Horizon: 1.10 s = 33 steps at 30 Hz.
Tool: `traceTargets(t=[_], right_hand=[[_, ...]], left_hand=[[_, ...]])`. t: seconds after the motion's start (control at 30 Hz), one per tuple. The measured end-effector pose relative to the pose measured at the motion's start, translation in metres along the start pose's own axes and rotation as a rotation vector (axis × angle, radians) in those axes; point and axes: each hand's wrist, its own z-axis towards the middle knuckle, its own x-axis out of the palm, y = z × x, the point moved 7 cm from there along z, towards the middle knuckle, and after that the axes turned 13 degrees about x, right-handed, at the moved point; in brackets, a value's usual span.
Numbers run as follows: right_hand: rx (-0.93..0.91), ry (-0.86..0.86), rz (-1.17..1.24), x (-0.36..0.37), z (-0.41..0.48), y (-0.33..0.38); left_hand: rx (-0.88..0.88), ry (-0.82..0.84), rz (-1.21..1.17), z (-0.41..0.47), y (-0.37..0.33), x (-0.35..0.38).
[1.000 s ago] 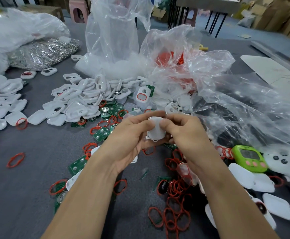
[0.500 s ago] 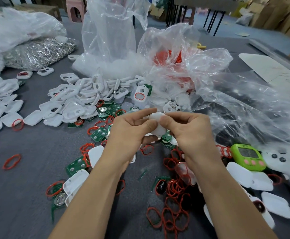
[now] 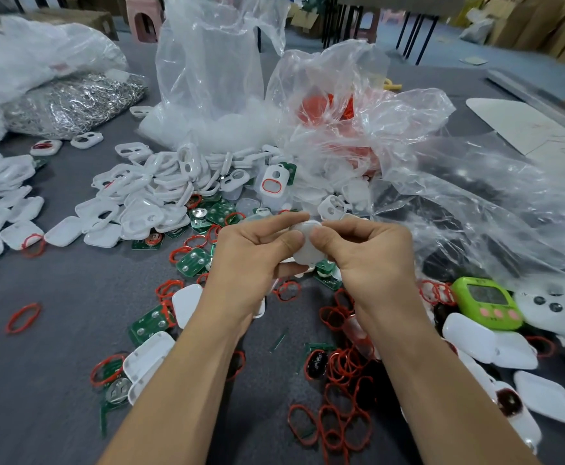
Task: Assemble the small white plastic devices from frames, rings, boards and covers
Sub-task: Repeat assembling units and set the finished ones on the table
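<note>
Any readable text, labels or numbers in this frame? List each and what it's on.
None legible.
green timer: small marks below its buttons, too blurred to read; no digits discernible on its screen.
green circuit boards: any print too small to tell.
white sheet: faint red marks, unreadable.

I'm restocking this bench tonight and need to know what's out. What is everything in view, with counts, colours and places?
white device: one, white, held above the table between both hands
frames: many, white, heaped beyond the hands
covers: many, white, spread at far left and near right
rings: many, red, scattered over the near table
boards: several, green, among the rings
plastic bags: several, clear, at the back and right
bag of metal parts: one, silver, back left
timer: one, green, right of the hands
controller: one, white, right edge
table: one, grey, under everything
left hand: one, pinches the white device
right hand: one, pinches the white device
</note>
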Motion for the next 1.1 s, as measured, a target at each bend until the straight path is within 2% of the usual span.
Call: traceTargets(t=[0.27, 0.37, 0.47, 0.6, 0.67, 0.83, 1.1], right_hand=[[-0.112, -0.172, -0.220, -0.001, -0.011, 0.007], [-0.147, -0.177, -0.265, 0.000, -0.014, 0.009], [-0.133, -0.118, -0.260, 0.005, -0.012, 0.007], [0.028, 0.170, -0.296, 0.016, -0.006, 0.001], [0.076, 0.240, -0.218, 0.015, -0.005, 0.002], [0.139, 0.217, -0.004, 0.003, -0.001, 0.008], [0.190, 0.224, -0.020, 0.004, 0.001, 0.002]], left_hand=[[0.040, -0.080, 0.119, 0.002, -0.002, -0.004], [0.025, -0.118, 0.171, 0.000, 0.001, -0.008], [0.009, -0.160, 0.187, 0.001, 0.004, -0.012], [-0.005, -0.223, 0.225, 0.003, 0.005, -0.020], [-0.005, -0.197, 0.232, 0.003, 0.005, -0.020], [0.003, 0.053, 0.248, 0.000, -0.001, -0.001], [0.038, 0.016, 0.277, 0.000, -0.006, -0.002]])
